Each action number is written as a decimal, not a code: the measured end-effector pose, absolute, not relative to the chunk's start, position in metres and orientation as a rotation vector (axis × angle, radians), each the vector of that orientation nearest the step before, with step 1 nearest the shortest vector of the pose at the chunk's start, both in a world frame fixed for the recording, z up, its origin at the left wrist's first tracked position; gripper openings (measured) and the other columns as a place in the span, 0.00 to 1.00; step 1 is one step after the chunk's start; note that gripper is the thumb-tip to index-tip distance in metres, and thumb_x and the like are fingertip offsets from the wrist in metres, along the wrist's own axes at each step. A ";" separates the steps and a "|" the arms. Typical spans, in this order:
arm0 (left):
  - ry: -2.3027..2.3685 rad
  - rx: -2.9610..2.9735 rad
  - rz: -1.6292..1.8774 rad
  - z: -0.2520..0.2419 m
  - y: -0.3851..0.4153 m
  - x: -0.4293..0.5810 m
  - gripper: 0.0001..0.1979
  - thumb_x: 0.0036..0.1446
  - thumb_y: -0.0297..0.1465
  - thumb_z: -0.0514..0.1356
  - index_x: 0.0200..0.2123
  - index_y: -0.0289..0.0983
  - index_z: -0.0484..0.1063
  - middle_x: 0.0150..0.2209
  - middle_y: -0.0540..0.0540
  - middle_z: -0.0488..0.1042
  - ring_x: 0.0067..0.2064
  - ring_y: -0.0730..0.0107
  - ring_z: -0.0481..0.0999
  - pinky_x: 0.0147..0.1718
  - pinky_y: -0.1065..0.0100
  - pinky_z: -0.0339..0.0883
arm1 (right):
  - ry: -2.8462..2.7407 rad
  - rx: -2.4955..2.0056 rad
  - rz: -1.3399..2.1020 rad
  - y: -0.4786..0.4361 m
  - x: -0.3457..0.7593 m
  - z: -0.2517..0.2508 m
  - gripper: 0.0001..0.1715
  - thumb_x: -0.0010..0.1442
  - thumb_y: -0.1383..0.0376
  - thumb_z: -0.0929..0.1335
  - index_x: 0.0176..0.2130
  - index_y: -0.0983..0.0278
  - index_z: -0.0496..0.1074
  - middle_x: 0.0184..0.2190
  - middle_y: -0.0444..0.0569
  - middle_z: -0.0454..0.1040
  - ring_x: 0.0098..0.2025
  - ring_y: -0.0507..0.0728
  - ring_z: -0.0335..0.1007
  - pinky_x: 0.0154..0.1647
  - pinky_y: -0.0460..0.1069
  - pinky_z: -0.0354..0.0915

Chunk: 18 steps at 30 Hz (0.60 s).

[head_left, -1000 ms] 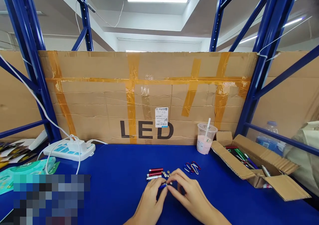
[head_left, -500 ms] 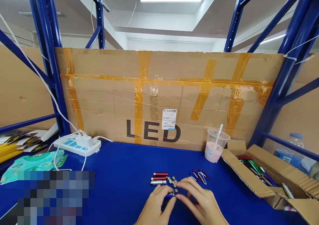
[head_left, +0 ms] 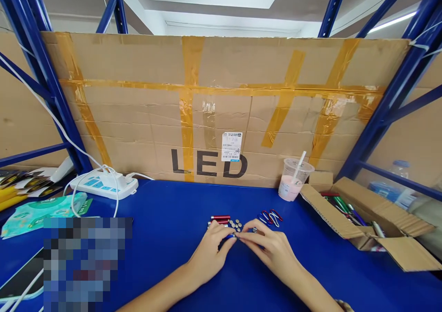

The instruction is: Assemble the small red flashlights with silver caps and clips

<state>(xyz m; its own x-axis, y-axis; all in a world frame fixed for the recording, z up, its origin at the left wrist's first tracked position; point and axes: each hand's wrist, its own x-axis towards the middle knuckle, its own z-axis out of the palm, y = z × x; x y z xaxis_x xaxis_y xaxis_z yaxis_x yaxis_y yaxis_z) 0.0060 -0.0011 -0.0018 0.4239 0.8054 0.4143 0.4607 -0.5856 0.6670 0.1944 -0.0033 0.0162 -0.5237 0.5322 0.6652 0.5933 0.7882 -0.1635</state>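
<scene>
My left hand [head_left: 211,250] is closed, pinching a small blue metal tube [head_left: 232,235] that looks like a mini flashlight, mostly covered by the fingers. From the right, my right hand [head_left: 271,245] has its thumb and fingertips pressed together at the tube's end; whatever is between them is too small to make out. Just beyond the left fingers lie red metal tubes [head_left: 220,218] of the same kind. Several round button cells [head_left: 236,223] are scattered beside them. Behind the right hand are red and blue carabiner clips [head_left: 271,217].
A cup with a pink drink and straw [head_left: 293,180] stands at the back, near an open cardboard box [head_left: 331,210] of pens. At left are a power strip [head_left: 103,185], a green packet [head_left: 41,214] and a phone [head_left: 24,275]. Taped cardboard [head_left: 155,118] walls the back.
The view has tipped down and come nearer, showing more of both forearms. My right fingertips have closed together at the tube's end, where they were more apart before.
</scene>
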 end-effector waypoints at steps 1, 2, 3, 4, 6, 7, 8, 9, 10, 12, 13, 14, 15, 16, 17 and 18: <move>1.067 2.226 1.013 -0.002 -0.001 0.006 0.11 0.61 0.32 0.51 0.40 0.38 0.72 0.40 0.45 0.74 0.45 0.64 0.68 0.49 0.60 0.61 | -2.231 -0.837 -0.105 -0.003 0.194 0.016 0.15 0.64 0.63 0.60 0.40 0.60 0.74 0.35 0.47 0.70 0.24 0.45 0.65 0.22 0.40 0.60; 1.063 2.223 1.013 -0.002 0.000 0.005 0.11 0.62 0.32 0.50 0.40 0.38 0.72 0.40 0.45 0.74 0.46 0.64 0.67 0.49 0.60 0.61 | -2.216 -0.849 -0.102 -0.003 0.194 0.015 0.14 0.64 0.63 0.60 0.39 0.60 0.74 0.35 0.47 0.70 0.24 0.45 0.66 0.23 0.40 0.60; 1.059 2.219 1.011 -0.002 0.000 0.005 0.11 0.62 0.32 0.50 0.41 0.38 0.71 0.41 0.45 0.74 0.46 0.64 0.68 0.49 0.60 0.60 | -2.199 -0.861 -0.101 -0.003 0.194 0.014 0.14 0.64 0.62 0.60 0.39 0.61 0.74 0.35 0.48 0.70 0.25 0.45 0.66 0.23 0.40 0.61; 1.057 2.216 1.012 -0.002 0.000 0.006 0.12 0.62 0.33 0.50 0.42 0.38 0.71 0.42 0.45 0.73 0.46 0.64 0.68 0.50 0.60 0.60 | -2.182 -0.873 -0.100 -0.002 0.194 0.013 0.14 0.63 0.61 0.61 0.39 0.61 0.74 0.36 0.48 0.70 0.25 0.45 0.66 0.23 0.40 0.61; 1.047 2.213 1.017 -0.002 -0.001 0.007 0.12 0.62 0.32 0.50 0.44 0.39 0.70 0.44 0.46 0.73 0.46 0.65 0.68 0.50 0.60 0.60 | -2.164 -0.895 -0.090 -0.001 0.195 0.012 0.15 0.63 0.60 0.61 0.40 0.61 0.74 0.37 0.49 0.70 0.23 0.45 0.65 0.23 0.41 0.62; 1.043 2.213 1.022 -0.002 -0.001 0.007 0.12 0.62 0.32 0.50 0.44 0.39 0.70 0.44 0.46 0.73 0.46 0.65 0.68 0.49 0.61 0.60 | -2.160 -0.903 -0.079 -0.001 0.195 0.011 0.15 0.63 0.59 0.61 0.42 0.61 0.73 0.37 0.49 0.70 0.22 0.45 0.64 0.22 0.41 0.62; 1.039 2.212 1.026 -0.002 -0.002 0.007 0.11 0.62 0.32 0.50 0.43 0.39 0.70 0.44 0.46 0.73 0.46 0.66 0.68 0.49 0.61 0.60 | -2.158 -0.905 -0.066 0.000 0.196 0.011 0.16 0.63 0.59 0.61 0.43 0.61 0.73 0.37 0.49 0.70 0.21 0.44 0.64 0.22 0.41 0.62; 1.034 2.214 1.030 -0.001 -0.003 0.007 0.11 0.62 0.32 0.50 0.43 0.39 0.70 0.44 0.46 0.73 0.46 0.66 0.68 0.49 0.61 0.61 | -2.159 -0.903 -0.052 0.000 0.197 0.012 0.16 0.63 0.58 0.61 0.44 0.61 0.72 0.37 0.49 0.70 0.21 0.44 0.63 0.22 0.41 0.62; 1.030 2.216 1.033 -0.001 -0.004 0.007 0.11 0.62 0.31 0.50 0.43 0.39 0.70 0.44 0.46 0.73 0.46 0.66 0.68 0.48 0.62 0.61 | -2.161 -0.894 -0.043 0.001 0.197 0.012 0.16 0.63 0.58 0.61 0.45 0.61 0.72 0.37 0.49 0.70 0.22 0.45 0.64 0.22 0.41 0.62; 1.020 2.223 1.030 0.001 -0.005 0.007 0.11 0.62 0.32 0.50 0.43 0.39 0.70 0.44 0.46 0.73 0.46 0.66 0.68 0.49 0.62 0.61 | -2.167 -0.862 -0.042 0.001 0.198 0.014 0.15 0.63 0.60 0.61 0.44 0.62 0.72 0.36 0.49 0.70 0.24 0.46 0.66 0.24 0.41 0.62; 1.017 2.223 1.025 0.002 -0.006 0.007 0.11 0.62 0.32 0.50 0.43 0.39 0.70 0.43 0.46 0.73 0.46 0.66 0.68 0.49 0.62 0.61 | -2.175 -0.844 -0.042 0.001 0.198 0.015 0.14 0.63 0.60 0.61 0.42 0.62 0.73 0.36 0.49 0.70 0.26 0.46 0.67 0.25 0.41 0.63; 1.016 2.220 1.015 0.003 -0.006 0.007 0.11 0.62 0.32 0.50 0.43 0.39 0.70 0.43 0.46 0.73 0.46 0.66 0.68 0.49 0.62 0.61 | -2.182 -0.830 -0.040 0.000 0.198 0.016 0.14 0.63 0.61 0.61 0.41 0.61 0.73 0.36 0.49 0.70 0.27 0.47 0.67 0.26 0.41 0.63; 1.015 2.214 1.004 0.004 -0.007 0.007 0.12 0.62 0.33 0.49 0.42 0.39 0.70 0.43 0.46 0.73 0.46 0.66 0.68 0.48 0.63 0.61 | -2.190 -0.819 -0.035 0.000 0.198 0.016 0.13 0.63 0.62 0.61 0.40 0.61 0.73 0.36 0.49 0.70 0.27 0.47 0.67 0.26 0.41 0.63; 1.015 2.207 0.989 0.004 -0.007 0.007 0.12 0.62 0.33 0.49 0.42 0.39 0.71 0.42 0.46 0.73 0.45 0.66 0.68 0.48 0.63 0.61 | -2.192 -0.810 -0.029 0.000 0.198 0.017 0.13 0.63 0.62 0.61 0.39 0.61 0.74 0.36 0.49 0.70 0.27 0.47 0.67 0.26 0.41 0.64; 1.015 2.203 0.971 0.004 -0.007 0.008 0.12 0.63 0.33 0.49 0.41 0.39 0.71 0.42 0.46 0.73 0.44 0.67 0.68 0.47 0.63 0.61 | -2.188 -0.808 -0.023 0.000 0.198 0.017 0.14 0.63 0.62 0.61 0.38 0.61 0.74 0.35 0.49 0.70 0.27 0.47 0.67 0.26 0.41 0.64; 1.017 2.203 0.962 0.005 -0.007 0.008 0.12 0.63 0.33 0.49 0.41 0.39 0.71 0.40 0.46 0.73 0.44 0.67 0.69 0.46 0.64 0.62 | -2.175 -0.808 -0.021 0.000 0.198 0.017 0.14 0.63 0.61 0.61 0.37 0.62 0.74 0.35 0.49 0.70 0.26 0.47 0.67 0.26 0.41 0.64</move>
